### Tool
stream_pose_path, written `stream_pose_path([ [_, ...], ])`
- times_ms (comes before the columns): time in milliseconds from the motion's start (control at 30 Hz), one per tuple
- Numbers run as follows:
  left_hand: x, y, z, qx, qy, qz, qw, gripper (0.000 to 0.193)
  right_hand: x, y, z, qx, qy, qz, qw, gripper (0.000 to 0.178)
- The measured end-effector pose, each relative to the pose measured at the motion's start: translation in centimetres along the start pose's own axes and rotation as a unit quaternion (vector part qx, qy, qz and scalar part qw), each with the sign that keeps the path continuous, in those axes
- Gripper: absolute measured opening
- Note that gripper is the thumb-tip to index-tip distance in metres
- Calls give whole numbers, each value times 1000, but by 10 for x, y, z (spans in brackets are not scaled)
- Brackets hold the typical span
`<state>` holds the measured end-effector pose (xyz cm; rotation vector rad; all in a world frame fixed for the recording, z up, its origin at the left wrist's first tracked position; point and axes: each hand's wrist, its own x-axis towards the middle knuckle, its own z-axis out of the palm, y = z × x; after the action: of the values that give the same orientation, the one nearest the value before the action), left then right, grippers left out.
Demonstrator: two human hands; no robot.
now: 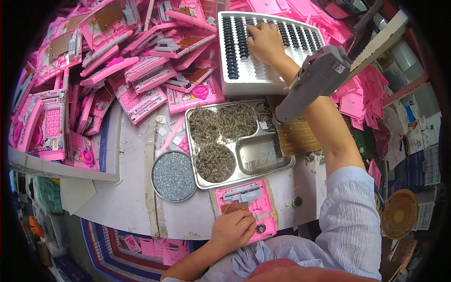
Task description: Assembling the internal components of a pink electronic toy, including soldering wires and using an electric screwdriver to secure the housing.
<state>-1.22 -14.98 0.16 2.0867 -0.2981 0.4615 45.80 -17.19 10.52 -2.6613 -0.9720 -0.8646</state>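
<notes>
Nearest hangs a grey power driver (pixel 315 77), at two o'clock, likely for easy reach. At six o'clock the left hand (pixel 233 229) lies curled on the pink casing (pixel 265 206), seemingly to steady it; at one o'clock the right hand (pixel 268 44) reaches among black parts (pixel 229 47) in the white foam tray (pixel 253 89). Whether either grips, I cannot tell. Beyond, the metal tray (pixel 244 175), central, and round tin (pixel 174 200), at eight o'clock, keep small parts close.

A pale, scuffed worktable (pixel 129 207) with a brown-stained seam spans the middle; striped blue, white and red sheeting (pixel 101 244) shows below its near edge. Dull grey floor (pixel 77 242) is visible at lower left. A pale wooden-looking beam (pixel 378 50) slants across the upper right
</notes>
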Motion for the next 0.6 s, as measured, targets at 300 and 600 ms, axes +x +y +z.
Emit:
stream_pose_path([
  [300, -3, 1, 0, -2, 0, 1, 1000, 15, 9, -4, -1, -44, 20, -29, 998, 33],
  [600, 2, -2, 2, -4, -5, 6, 1000, 15, 10, 53, 2, 20, 54, -133, 989, 37],
])
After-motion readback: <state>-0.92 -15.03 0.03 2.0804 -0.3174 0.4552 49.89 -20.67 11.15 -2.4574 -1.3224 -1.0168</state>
